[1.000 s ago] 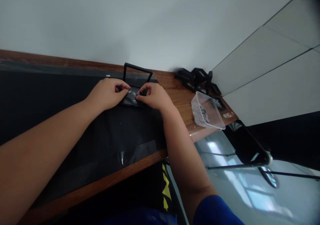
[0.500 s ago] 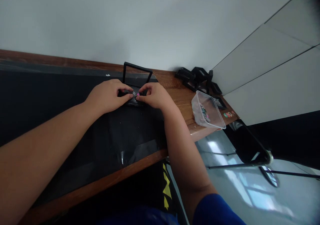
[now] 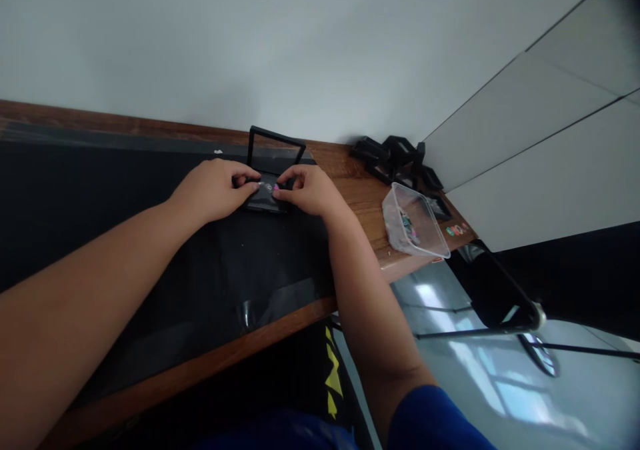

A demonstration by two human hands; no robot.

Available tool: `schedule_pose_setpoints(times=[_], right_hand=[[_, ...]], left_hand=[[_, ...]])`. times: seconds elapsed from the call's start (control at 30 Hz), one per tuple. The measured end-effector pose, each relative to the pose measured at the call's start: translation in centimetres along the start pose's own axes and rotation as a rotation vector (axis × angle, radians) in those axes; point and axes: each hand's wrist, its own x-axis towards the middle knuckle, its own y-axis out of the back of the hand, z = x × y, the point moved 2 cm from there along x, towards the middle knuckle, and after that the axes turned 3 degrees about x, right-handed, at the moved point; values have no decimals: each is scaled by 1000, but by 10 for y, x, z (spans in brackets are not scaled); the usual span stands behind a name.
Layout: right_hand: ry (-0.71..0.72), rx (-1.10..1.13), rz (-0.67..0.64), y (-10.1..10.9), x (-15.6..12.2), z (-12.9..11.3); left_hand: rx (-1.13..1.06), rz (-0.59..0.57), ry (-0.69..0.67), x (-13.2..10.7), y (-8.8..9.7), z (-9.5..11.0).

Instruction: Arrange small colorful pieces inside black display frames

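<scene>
A small black display case point(image 3: 265, 200) with clear film lies unfolded on the dark mat, its framed lid point(image 3: 277, 153) standing up at the back. My left hand point(image 3: 217, 189) is closed at the left side of the lower half, thumb and forefinger pinching its edge. From the right, my right hand point(image 3: 307, 190) pinches a tiny pink piece point(image 3: 277, 187) over the film. Small pale marks or bits show on the film between both hands; they are too small to name. My other right-hand fingers are curled and partly hidden.
A clear plastic tub point(image 3: 417, 227) holding small coloured bits stands to the right on the wooden tabletop point(image 3: 345, 173). Behind it are several black cases point(image 3: 400, 153) in a pile. Round coloured stickers point(image 3: 456, 230) lie near the table's right edge. A white wall point(image 3: 200, 43) rises behind.
My left fingers have drawn back slightly to the left, uncovering more of the film. My right hand stays nearly in place at the pink piece.
</scene>
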Motion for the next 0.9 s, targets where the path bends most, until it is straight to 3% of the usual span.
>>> schedule_pose_setpoints(times=[0.3, 0.57, 0.9], right_hand=[[18, 82, -51, 4, -1, 0], [-19, 42, -72, 4, 3, 1], [24, 35, -73, -1, 4, 3]], left_hand=[[-72, 16, 5, -3, 3, -1], [155, -71, 29, -5, 5, 9], [279, -58, -47, -9, 3, 15]])
